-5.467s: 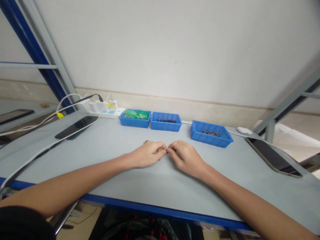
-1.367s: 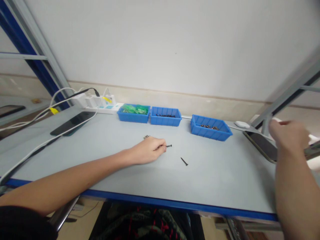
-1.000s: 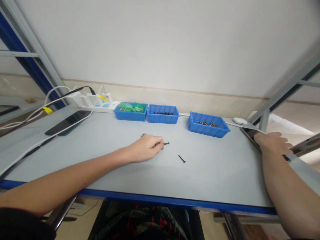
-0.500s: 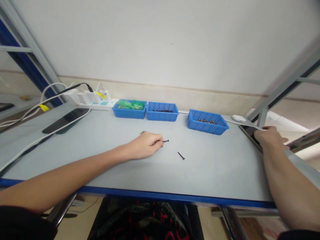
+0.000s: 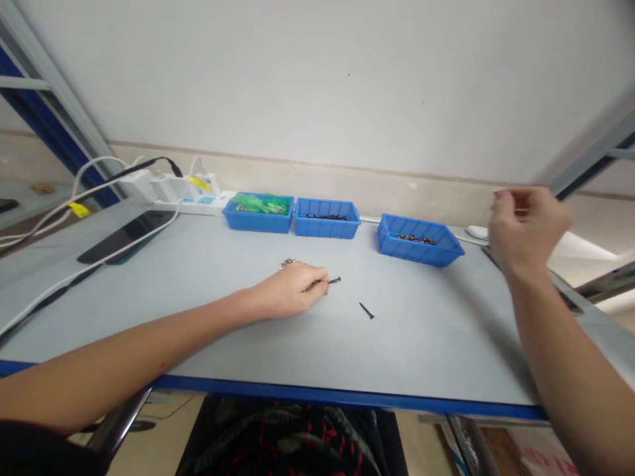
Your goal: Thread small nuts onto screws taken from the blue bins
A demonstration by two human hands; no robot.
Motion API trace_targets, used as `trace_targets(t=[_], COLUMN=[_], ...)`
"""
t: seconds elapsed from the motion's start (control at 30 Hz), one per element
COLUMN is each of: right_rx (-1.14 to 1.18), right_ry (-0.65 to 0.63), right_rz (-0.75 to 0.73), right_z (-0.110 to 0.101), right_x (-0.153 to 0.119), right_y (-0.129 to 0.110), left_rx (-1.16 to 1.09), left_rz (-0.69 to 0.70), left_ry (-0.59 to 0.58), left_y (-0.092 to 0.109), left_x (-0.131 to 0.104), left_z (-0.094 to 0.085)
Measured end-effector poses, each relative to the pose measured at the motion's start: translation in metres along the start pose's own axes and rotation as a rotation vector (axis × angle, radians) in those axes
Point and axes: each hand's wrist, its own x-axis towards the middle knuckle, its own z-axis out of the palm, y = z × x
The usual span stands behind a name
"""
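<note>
Near the middle of the desk, my left hand [image 5: 292, 291] rests on its side, closed on a dark screw [image 5: 335, 280]. The screw's head end sticks out past the fingertips; the rest lies inside the fingers. A second dark screw [image 5: 367, 311] lies loose on the desktop to the right. Some small shiny metal pieces [image 5: 286, 262] show just behind my left hand, partly covered by it. My right hand [image 5: 528, 231] is raised at the right side, fingers curled in and thumb against them. Blur hides whatever it may hold.
Along the wall stand a blue bin with green plastic bags [image 5: 260, 205], a blue bin of dark screws [image 5: 327, 228] and a blue bin of brownish small parts [image 5: 419, 251]. At left are a phone [image 5: 126, 238], a power strip [image 5: 198, 206] and cables. A white case [image 5: 477, 232] sits right.
My right hand has lifted from the dark flat object at the desk's right edge and moved up and slightly left. My left hand still grips the screw. The view has shifted slightly.
</note>
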Motion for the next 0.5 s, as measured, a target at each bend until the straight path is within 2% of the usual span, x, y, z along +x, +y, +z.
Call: trace_targets(t=[0.13,0.23,0.37,0.5], right_rx=[0.283,0.391,0.425,0.426], right_ry=[-0.295,-0.556,-0.738,-0.755], right_rz=[-0.557,-0.839,-0.922,-0.925], right_z=[-0.006,-0.01,-0.01,-0.009], right_x=[-0.057,-0.097,-0.115,-0.113], right_y=[-0.075,-0.107,-0.116,-0.113], left_rx=[-0.03,-0.011,0.049,0.041], left_rz=[-0.018,0.011,0.054,0.061], left_ry=[-0.005,0.011,0.008,-0.012], left_y=[0.0,-0.001,-0.002,-0.003], left_x=[0.0,0.0,0.001,0.001], left_z=[0.0,0.001,0.002,0.002])
